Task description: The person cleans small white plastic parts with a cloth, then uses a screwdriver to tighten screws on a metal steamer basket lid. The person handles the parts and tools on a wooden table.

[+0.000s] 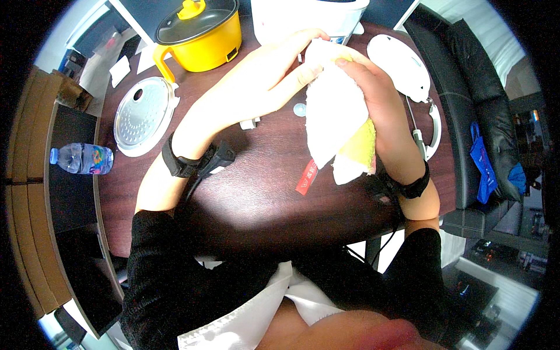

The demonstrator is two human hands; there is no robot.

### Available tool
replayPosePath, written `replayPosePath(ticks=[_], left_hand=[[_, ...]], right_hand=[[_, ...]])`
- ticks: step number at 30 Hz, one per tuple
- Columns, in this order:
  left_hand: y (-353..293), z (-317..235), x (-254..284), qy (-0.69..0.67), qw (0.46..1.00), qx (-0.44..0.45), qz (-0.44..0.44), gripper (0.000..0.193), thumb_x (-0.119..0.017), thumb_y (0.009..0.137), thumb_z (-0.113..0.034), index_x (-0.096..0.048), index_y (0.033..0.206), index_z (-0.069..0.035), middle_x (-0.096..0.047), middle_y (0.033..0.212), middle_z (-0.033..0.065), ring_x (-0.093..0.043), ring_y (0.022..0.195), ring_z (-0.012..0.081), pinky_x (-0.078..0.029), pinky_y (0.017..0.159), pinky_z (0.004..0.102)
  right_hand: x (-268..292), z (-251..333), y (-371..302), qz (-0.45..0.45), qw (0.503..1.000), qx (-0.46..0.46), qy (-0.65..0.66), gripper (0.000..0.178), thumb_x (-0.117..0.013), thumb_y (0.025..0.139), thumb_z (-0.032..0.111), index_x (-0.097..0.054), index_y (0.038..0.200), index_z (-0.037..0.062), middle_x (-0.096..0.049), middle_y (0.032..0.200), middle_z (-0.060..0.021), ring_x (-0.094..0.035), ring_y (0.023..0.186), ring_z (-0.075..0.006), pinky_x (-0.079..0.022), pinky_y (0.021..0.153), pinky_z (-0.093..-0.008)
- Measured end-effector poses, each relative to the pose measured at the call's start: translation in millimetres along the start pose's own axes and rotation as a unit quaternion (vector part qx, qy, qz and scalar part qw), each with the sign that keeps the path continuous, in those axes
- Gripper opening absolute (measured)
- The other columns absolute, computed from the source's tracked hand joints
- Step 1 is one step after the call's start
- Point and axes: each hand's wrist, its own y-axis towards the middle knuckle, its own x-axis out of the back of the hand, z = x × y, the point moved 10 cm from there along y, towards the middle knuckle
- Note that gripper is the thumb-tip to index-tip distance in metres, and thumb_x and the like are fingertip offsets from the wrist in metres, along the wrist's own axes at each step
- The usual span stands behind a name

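A white towel (pixel 335 108) with a yellow patch and a red tag hangs bunched up over the far half of the dark wooden table. My right hand (pixel 373 84) grips it from the right side, fingers curled over its upper part. From the left, my left hand (pixel 291 67) pinches the towel's upper end, its thumb against the cloth and its fingers reaching over the far side. Whatever the towel may cover is hidden. A small clear round piece (pixel 299 109) and a small white block (pixel 249 123) lie below my left hand.
Behind my hands stands a white appliance (pixel 274 20). A yellow pot (pixel 213 46) with a dark lid and a round perforated tray (pixel 143 119) are on the left. Rightward lie a smooth white device (pixel 399 67) and a curved white piece (pixel 434 131). A water bottle (pixel 81 158) is far left.
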Motion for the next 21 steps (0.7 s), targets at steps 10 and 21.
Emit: replayPosePath(ticks=[10, 21], left_hand=[[1.0, 3.9, 5.1, 0.081, 0.996, -0.009, 0.021, 0.045, -0.052, 0.094, -0.028, -0.044, 0.128, 0.000, -0.057, 0.113, 0.0192, -0.058, 0.103, 0.0306, -0.044, 0.090, 0.0366], [2.0, -6.8, 10.6, 0.100, 0.994, -0.030, 0.004, 0.045, -0.055, 0.093, -0.028, -0.046, 0.128, -0.001, -0.059, 0.110, 0.0171, -0.060, 0.094, 0.0279, -0.046, 0.085, 0.0353]], right_hand=[[-6.4, -6.2, -9.2, -0.028, 0.996, -0.085, 0.021, 0.032, -0.052, 0.093, 0.029, -0.057, 0.113, 0.0051, -0.066, 0.091, -0.0053, -0.066, 0.076, -0.0145, -0.055, 0.067, -0.0282], [-3.8, 3.2, -8.1, -0.021, 0.998, -0.047, -0.046, 0.036, -0.052, 0.092, 0.033, -0.056, 0.112, 0.0025, -0.065, 0.086, -0.0056, -0.066, 0.070, -0.0144, -0.055, 0.063, -0.0271]])
